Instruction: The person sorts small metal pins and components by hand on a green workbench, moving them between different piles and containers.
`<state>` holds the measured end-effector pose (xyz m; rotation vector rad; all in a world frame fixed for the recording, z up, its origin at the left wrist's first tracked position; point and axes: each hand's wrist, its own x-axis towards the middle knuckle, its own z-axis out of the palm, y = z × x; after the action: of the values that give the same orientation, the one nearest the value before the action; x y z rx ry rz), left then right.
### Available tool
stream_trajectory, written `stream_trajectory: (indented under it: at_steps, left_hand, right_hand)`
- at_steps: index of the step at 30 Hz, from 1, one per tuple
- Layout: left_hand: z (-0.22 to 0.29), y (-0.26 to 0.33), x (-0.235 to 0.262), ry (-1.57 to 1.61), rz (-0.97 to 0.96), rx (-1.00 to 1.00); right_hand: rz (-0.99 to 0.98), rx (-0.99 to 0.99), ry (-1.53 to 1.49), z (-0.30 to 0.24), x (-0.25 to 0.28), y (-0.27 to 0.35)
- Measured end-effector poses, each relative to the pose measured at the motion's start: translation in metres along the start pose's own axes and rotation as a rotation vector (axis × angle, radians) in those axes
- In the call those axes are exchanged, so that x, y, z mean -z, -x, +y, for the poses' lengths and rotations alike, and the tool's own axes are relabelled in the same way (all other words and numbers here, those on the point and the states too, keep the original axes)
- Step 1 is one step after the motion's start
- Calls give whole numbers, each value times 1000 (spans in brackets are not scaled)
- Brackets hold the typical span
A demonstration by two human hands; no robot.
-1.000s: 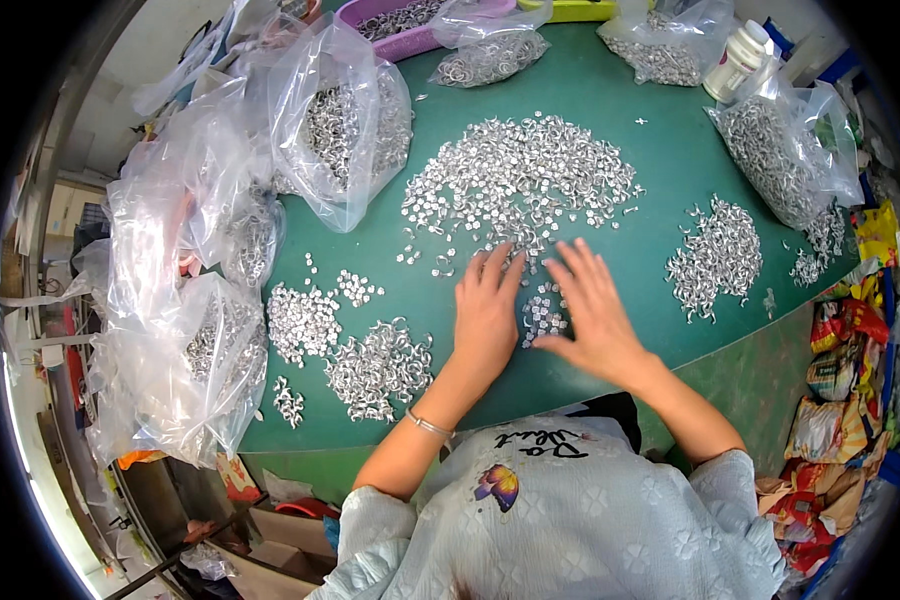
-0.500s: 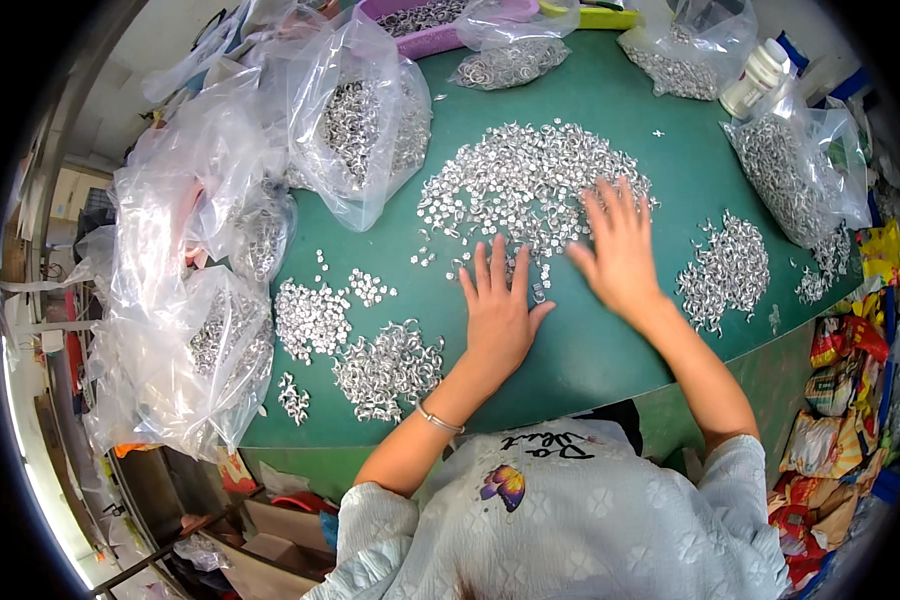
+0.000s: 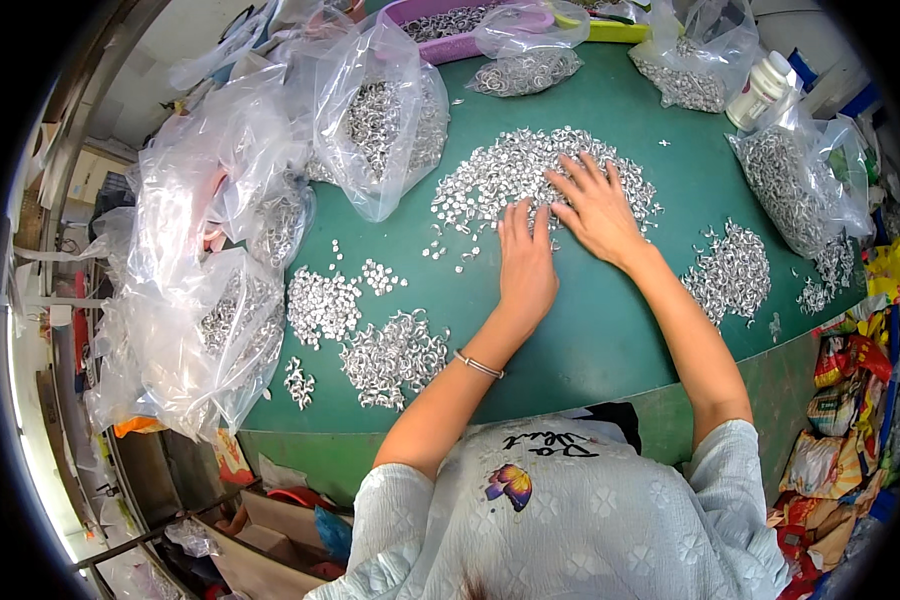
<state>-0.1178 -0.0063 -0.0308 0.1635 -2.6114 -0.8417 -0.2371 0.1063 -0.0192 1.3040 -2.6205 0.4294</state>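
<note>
A wide pile of small silver metal pieces [image 3: 490, 175] covers the far middle of the green table. Lying flat on the pile's near right part, my right hand [image 3: 602, 218] has its fingers spread. My left hand [image 3: 527, 265] reaches the pile's near edge beside it, fingers stretched out and close together, a bracelet on the wrist. Whether pieces lie under my fingertips is hidden. To the left are a heap of small clover-like pieces [image 3: 322, 307] and a heap of curved hook-like pieces [image 3: 395, 360]. Another heap of curved pieces [image 3: 730, 270] lies right of my right forearm.
Clear plastic bags [image 3: 385, 125] of metal pieces crowd the left side, and another bag [image 3: 795, 180] leans at the right. A purple basin [image 3: 460, 47] and a white bottle [image 3: 760, 90] stand at the back. Colourful packets [image 3: 830, 450] sit beyond the right edge.
My left hand has moved right and forward to the pile's edge, its fingers drawing together. My right hand has shifted slightly left on the pile. The view has turned a little.
</note>
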Motion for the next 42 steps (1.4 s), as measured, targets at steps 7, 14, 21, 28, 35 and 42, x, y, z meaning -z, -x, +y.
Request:
stream_trajectory:
  at_steps: [7,14,21,28,35,42]
  left_hand:
    - [-6,36,18,250,-107,-54]
    - [4,92,43,290,-107,-77]
    - [21,87,33,-28,-202,-73]
    - [3,36,44,99,3,73]
    - [-21,19,35,31,62,31]
    - [0,60,69,307,-85,200]
  right_hand:
    - [-104,148,-294,-38,13,40]
    - [-85,189,-526,-40,43,97]
    - [217,-107,-472,-40,40,81]
    - [144,-61,-213,-39,23,24]
    - [150,-27,-356,-31,28,32]
    - [-31,93,-496,-87,43,79]
